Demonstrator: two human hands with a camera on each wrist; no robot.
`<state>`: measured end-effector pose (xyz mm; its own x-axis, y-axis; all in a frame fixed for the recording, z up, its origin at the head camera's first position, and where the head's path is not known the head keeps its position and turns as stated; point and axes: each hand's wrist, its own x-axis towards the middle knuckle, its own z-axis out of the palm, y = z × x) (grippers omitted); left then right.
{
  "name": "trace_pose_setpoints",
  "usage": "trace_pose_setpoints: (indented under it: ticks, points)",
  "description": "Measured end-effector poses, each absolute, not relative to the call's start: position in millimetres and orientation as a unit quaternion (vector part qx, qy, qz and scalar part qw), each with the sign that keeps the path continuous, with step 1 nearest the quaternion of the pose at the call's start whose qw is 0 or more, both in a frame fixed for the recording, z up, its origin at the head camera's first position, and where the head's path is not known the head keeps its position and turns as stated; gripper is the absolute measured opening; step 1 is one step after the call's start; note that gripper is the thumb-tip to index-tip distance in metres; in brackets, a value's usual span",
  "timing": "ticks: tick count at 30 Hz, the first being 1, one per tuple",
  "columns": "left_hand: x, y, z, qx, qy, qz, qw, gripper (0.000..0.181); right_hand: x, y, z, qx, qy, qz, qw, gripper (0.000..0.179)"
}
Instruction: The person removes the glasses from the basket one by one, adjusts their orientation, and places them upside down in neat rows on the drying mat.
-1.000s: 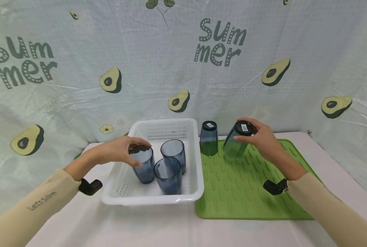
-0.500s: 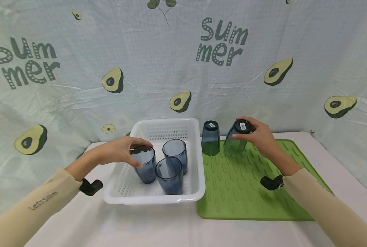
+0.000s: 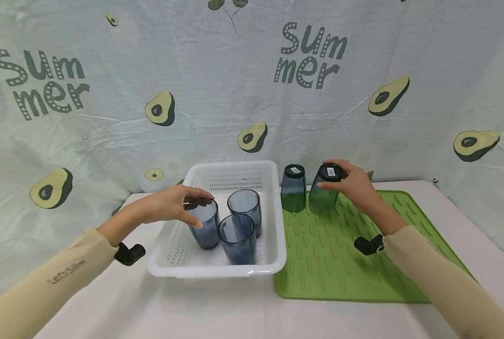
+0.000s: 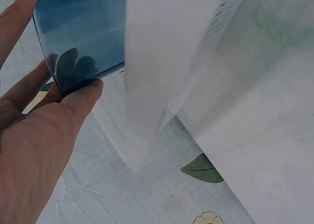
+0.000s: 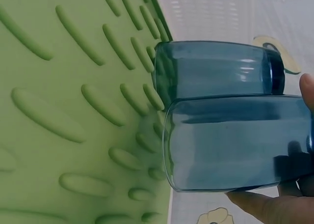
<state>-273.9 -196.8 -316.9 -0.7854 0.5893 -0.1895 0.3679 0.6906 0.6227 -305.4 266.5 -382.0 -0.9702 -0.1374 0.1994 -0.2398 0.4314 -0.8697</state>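
Note:
In the head view, my left hand (image 3: 171, 205) grips the rim of a blue glass tumbler (image 3: 208, 233) standing mouth up in the white basket (image 3: 218, 272). Thumb and fingers lie on opposite sides of that tumbler (image 4: 83, 32) in the left wrist view. My right hand (image 3: 355, 186) holds another blue tumbler (image 3: 321, 200) by its base, mouth down over the green mat (image 3: 341, 263). Whether its rim touches the mat I cannot tell. Close beside it, an upside-down tumbler (image 3: 293, 194) stands at the mat's back left corner.
Two more tumblers, a rear one (image 3: 249, 202) and a front one (image 3: 239, 247), stand mouth up in the basket. The mat adjoins the basket's right side on a white table (image 3: 235, 310). A printed avocado curtain (image 3: 209, 103) hangs close behind.
The tumbler in my right hand has tilted closer to upright and come nearer the standing one. My left hand keeps its grip on the basket tumbler. The whole view has shifted slightly.

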Motion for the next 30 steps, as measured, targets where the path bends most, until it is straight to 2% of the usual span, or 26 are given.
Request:
trace_pose_setpoints:
  ticks: [12,30]
  points:
    - [-275,-196,-317,0.255,0.903,0.282,0.198,0.075,-316,263,-384,0.120,-0.860,0.493,0.053,0.071]
    - [-273,-193,-315,0.260,0.910,0.266,0.182,0.074,-320,257,-386,0.113,-0.877,0.465,0.045,0.070]
